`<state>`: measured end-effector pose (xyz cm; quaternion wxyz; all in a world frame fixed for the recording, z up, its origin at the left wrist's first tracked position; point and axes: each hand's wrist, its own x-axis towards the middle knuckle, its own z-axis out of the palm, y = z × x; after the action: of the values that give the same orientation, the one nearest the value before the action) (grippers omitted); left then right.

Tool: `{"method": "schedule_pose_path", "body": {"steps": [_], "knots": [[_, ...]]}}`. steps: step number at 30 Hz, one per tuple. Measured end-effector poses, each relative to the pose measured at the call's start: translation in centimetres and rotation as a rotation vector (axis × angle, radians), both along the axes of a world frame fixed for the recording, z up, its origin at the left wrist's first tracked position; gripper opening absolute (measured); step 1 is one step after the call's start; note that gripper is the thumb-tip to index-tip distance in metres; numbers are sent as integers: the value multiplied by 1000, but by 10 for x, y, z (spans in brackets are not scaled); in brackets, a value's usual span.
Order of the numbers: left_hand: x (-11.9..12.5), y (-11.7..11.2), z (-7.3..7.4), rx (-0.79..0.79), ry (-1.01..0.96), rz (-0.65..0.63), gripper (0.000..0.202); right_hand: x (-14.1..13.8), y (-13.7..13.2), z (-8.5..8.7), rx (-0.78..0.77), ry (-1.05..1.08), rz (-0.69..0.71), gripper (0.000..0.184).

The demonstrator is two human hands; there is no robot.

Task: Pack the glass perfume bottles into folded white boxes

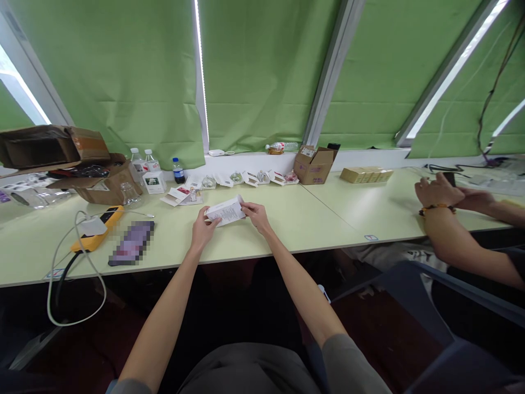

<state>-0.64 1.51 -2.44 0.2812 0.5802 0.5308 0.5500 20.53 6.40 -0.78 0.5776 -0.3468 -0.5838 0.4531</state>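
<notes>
Head cam: fingertips pinch a small white box [225, 210] by its ends, left hand [204, 230] one side, right hand [256, 214] the other. I'd guess that keeps the print facing up. It's held just over the pale table [311, 221]. Green curtains [262, 71] behind, and another person's hands [438, 191] off right.

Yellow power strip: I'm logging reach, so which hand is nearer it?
Left. The left hand holds the white box at the end toward the yellow power strip; the right hand holds its far end.
</notes>
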Motion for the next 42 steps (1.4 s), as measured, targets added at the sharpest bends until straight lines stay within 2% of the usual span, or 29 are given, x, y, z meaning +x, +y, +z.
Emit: {"method": "schedule_pose_path", "body": {"steps": [3, 11, 26, 42], "knots": [[0, -1, 1, 1, -2, -3, 64, -1, -1, 2, -23, 16, 19, 38], [-1, -2, 2, -13, 22, -9, 63, -1, -3, 4, -16, 9, 45, 31], [0, -1, 4, -34, 7, 2, 67, -2, -6, 6, 2, -40, 19, 37], [-1, -2, 4, -24, 22, -8, 66, -1, -7, 6, 0, -45, 3, 36]]}}
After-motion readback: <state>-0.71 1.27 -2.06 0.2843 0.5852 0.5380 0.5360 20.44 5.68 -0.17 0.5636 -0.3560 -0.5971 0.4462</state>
